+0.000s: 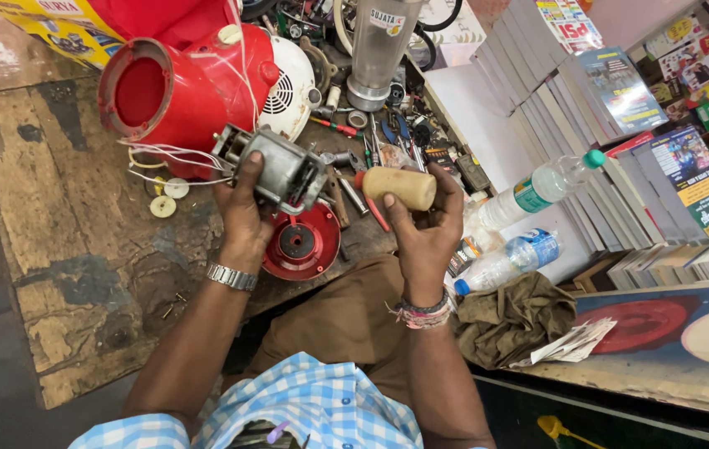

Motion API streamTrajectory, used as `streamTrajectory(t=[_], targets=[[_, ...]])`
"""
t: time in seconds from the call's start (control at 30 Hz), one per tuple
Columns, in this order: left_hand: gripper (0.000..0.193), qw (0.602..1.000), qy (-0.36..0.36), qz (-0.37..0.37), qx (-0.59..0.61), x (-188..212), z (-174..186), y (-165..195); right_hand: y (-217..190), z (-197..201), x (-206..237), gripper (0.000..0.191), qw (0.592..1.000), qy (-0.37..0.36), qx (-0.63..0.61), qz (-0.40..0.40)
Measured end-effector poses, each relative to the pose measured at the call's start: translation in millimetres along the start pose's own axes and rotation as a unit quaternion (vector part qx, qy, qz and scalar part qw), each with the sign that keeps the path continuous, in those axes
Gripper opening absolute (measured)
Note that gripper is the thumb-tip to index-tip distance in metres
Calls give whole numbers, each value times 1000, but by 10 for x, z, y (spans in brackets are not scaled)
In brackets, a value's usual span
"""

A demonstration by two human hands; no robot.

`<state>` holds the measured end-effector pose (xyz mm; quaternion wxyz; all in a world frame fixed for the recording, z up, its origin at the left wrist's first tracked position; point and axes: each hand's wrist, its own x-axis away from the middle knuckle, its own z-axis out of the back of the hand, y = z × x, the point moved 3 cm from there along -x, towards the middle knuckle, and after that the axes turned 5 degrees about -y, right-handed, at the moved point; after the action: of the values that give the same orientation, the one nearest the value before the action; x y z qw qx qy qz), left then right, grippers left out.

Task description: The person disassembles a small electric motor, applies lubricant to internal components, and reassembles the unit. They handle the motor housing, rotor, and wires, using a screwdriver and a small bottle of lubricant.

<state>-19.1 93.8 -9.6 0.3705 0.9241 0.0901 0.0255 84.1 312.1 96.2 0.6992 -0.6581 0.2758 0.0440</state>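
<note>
My left hand [242, 208] grips a grey electric motor [281, 172] from below, with thin white wires trailing off its left end. My right hand [425, 229] holds a tool by its thick wooden handle [398, 187]; a red shaft pokes out beneath the handle toward the motor. Just under both hands a round red base plate [303, 243] lies flat on the worn wooden workbench [80, 249]. Behind the motor a red and white mixer housing [192, 87] lies on its side, its open mouth facing left.
A clear blender jar [375, 50] stands behind, amid scattered screwdrivers, pliers and small parts. Two plastic water bottles [537, 191] lie to the right beside stacked books [620, 141]. A brown cloth [512, 316] sits by my knee. White discs [163, 199] rest on the bench.
</note>
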Motion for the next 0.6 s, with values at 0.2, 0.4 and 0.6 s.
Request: streamTrajectory(t=[0.2,0.4,0.6], targets=[[107,996,6,-64,-56,-9,-89,66,-15,-63,24,63,998,-54,25,-6],[108,991,-23,-93,-93,4,-143,105,-29,-189,-19,65,983,-60,172,21],[109,982,-55,-133,-120,28,-193,98,-58,-265,-121,61,956,-132,255,57]])
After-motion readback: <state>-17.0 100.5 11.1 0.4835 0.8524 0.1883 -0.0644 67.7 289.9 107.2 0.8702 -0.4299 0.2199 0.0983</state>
